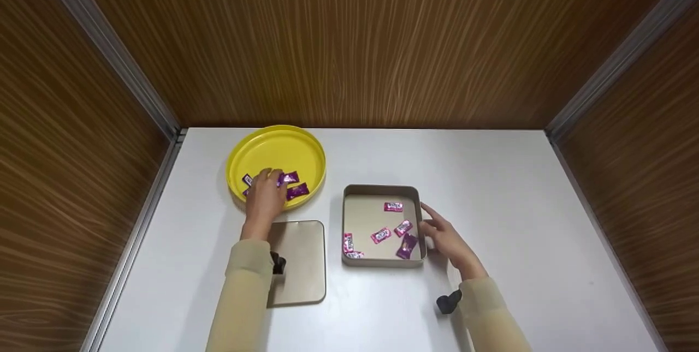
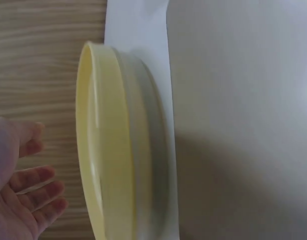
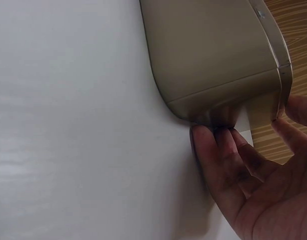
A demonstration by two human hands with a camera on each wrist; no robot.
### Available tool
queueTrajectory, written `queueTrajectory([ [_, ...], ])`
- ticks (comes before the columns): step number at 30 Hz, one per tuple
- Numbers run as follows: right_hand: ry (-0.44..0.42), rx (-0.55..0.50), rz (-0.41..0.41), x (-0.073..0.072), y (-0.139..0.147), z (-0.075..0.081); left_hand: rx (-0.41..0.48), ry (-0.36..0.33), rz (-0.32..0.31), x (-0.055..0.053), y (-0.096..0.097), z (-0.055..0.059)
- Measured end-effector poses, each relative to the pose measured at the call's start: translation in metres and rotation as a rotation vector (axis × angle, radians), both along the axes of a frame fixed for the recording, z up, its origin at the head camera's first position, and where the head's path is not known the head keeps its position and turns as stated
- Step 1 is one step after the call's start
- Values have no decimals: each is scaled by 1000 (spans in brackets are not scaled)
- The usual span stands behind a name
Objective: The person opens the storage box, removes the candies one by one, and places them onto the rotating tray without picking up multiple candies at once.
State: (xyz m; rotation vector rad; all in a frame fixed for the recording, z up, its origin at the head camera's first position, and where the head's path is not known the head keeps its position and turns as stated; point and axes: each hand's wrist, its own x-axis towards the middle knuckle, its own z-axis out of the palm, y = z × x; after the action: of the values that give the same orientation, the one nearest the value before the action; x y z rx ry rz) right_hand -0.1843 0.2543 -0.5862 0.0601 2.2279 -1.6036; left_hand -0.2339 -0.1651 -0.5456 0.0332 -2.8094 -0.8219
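My left hand (image 1: 266,194) is over the near side of a round yellow tray (image 1: 278,132), its fingers down among several purple-wrapped candies (image 1: 297,191). In the left wrist view, that hand's fingers are loosely bent and apart beside the tray's raised rim (image 2: 111,140), and nothing shows between them. At a square metal tin (image 1: 382,263), my right hand (image 1: 449,240) touches the right outer wall. In the right wrist view its fingertips (image 3: 206,137) rest against the tin's lower corner, with the thumb by the rim. Inside the tin lie several pink-wrapped candies (image 1: 393,207) and one purple candy (image 1: 407,246).
A flat square metal lid (image 1: 300,264) lies on the white table (image 1: 491,177), left of the tin and partly beneath my left forearm. Wood-patterned panels (image 1: 349,41) enclose the table at the back and both sides.
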Motion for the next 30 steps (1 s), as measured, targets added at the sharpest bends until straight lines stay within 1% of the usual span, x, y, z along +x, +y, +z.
queueTrajectory([
  [3, 8, -6, -3, -1, 1, -4, -6, 35, -54, 6, 14, 3],
  [8, 7, -7, -5, -1, 2, -6, -21, 67, -103, 16, 34, 5],
  [11, -6, -9, -12, -1, 3, -6, -25, 41, -141, 22, 46, 6],
  [13, -13, -12, -22, -1, 3, -6, -29, 13, -177, 26, 54, 7],
  [16, -15, -21, -20, 0, 3, -6, -43, -49, -224, 31, 67, 10],
  [20, -14, -21, -22, 0, 2, -5, -66, -91, -296, 36, 81, 12],
  [23, -7, -8, -23, 0, 2, -6, -94, -104, -353, 38, 90, 10],
  [26, -3, -9, -22, 0, 3, -6, -139, -120, -392, 41, 100, 8],
  [30, -9, -19, -20, 0, 3, -4, -218, -82, -445, 45, 112, 4],
])
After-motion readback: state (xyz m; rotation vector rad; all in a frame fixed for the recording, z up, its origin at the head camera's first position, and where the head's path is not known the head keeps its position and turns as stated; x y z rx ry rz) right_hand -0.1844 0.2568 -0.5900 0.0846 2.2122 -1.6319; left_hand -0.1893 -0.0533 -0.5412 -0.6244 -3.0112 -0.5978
